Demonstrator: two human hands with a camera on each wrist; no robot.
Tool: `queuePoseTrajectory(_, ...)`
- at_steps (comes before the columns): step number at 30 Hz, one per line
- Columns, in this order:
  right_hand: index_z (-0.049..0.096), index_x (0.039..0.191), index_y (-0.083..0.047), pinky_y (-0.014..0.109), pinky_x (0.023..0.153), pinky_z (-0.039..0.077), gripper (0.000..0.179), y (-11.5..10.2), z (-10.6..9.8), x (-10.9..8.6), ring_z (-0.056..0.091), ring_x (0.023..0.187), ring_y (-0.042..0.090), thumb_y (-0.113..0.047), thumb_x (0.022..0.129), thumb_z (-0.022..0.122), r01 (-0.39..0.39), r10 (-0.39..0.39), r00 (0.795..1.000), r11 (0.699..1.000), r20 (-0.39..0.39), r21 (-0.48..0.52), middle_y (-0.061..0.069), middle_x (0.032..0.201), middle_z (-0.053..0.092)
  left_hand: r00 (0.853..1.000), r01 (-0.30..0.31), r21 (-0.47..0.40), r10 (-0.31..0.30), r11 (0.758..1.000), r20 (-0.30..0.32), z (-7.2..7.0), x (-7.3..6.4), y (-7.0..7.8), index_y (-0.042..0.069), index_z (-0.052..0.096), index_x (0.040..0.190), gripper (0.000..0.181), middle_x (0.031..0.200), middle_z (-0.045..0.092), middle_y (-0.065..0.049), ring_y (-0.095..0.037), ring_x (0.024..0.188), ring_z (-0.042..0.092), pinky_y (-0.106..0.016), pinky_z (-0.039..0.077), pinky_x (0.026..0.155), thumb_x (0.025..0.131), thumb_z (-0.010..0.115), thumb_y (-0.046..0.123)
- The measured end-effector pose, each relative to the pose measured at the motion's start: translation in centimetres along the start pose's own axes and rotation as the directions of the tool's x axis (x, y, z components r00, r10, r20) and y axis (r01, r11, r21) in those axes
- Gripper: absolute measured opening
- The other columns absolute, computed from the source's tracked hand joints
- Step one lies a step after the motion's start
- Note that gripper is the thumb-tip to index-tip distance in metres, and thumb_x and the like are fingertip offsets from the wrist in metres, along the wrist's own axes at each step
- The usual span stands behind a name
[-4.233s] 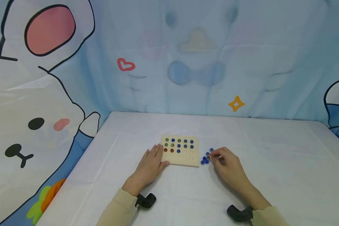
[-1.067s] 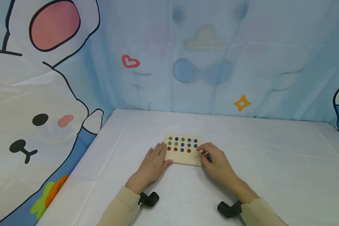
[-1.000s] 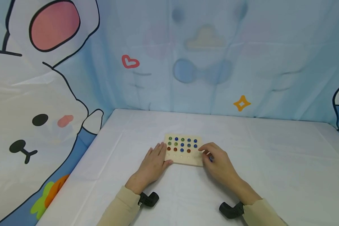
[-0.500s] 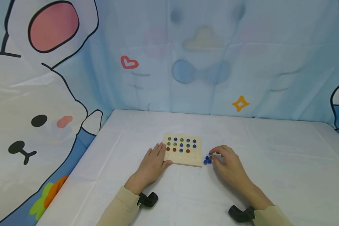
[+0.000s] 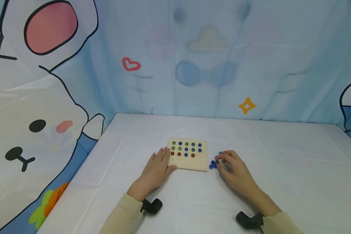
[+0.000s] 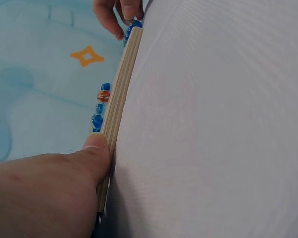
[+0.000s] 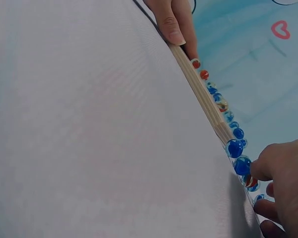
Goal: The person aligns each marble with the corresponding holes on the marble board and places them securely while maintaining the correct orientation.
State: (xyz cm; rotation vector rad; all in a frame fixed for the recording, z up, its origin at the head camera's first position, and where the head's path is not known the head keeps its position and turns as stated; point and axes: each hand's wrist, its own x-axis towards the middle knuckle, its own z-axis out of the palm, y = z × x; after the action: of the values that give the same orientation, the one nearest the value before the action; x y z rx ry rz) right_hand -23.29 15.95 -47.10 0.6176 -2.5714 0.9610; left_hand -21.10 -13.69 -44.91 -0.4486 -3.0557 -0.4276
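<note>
My left hand (image 5: pixel 154 171) rests along the left side of a pale wooden board (image 5: pixel 190 163), its fingers straight. The thumb presses the board's front edge, as the left wrist view also shows. Green, blue and red marbles sit in the board's upper three rows of dimples; the front row is bare. Right of the board, my right hand (image 5: pixel 237 173) bends its thumb and index finger around a reddish-brown marble (image 5: pixel 217 162) in a group of loose blue marbles (image 5: pixel 211 166). In the right wrist view its fingertips overlap these marbles; I cannot tell whether they pinch one.
A white cloth (image 5: pixel 280 156) covers the table. Behind it hangs a light blue printed curtain (image 5: pixel 158 94) with a large cartoon bear at left. A black device (image 5: pixel 152 206) is strapped to my left wrist, another (image 5: pixel 249 221) to my right.
A red marble has joined the board's third row since the oldest frame. My right hand has gone from the board's right edge back to the loose marbles. The left hand stays at the board.
</note>
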Motion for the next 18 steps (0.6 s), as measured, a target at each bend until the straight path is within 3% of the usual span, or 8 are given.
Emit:
queuePoseTrajectory(6, 0.068, 0.113, -0.008, 0.057, 0.105, 0.044, 0.024, -0.03, 0.05, 0.05, 0.052, 0.126, 0.033, -0.003, 0.090, 0.069, -0.017, 0.016, 0.998, 1.000, 0.069, 0.011, 0.010, 0.131, 0.060, 1.000, -0.012, -0.005, 0.012, 1.000, -0.015, -0.07, -0.06, 0.01, -0.004, 0.025, 0.154, 0.070, 0.162, 0.027, -0.020, -0.034, 0.152, 0.024, -0.053, 0.023, 0.122, 0.105, 0.044, 0.042)
queuePoseTrajectory(18, 0.069, 0.104, -0.010, 0.053, 0.102, 0.049, 0.018, -0.12, -0.05, -0.03, 0.057, 0.119, 0.029, 0.001, 0.090, 0.067, -0.047, 0.046, 0.998, 0.999, 0.045, 0.027, 0.006, 0.119, 0.059, 1.000, -0.009, 0.001, 0.009, 1.000, -0.011, -0.05, 0.03, 0.00, -0.004, 0.025, 0.154, 0.070, 0.162, 0.027, -0.020, -0.034, 0.152, 0.024, -0.053, 0.023, 0.123, 0.105, 0.044, 0.042)
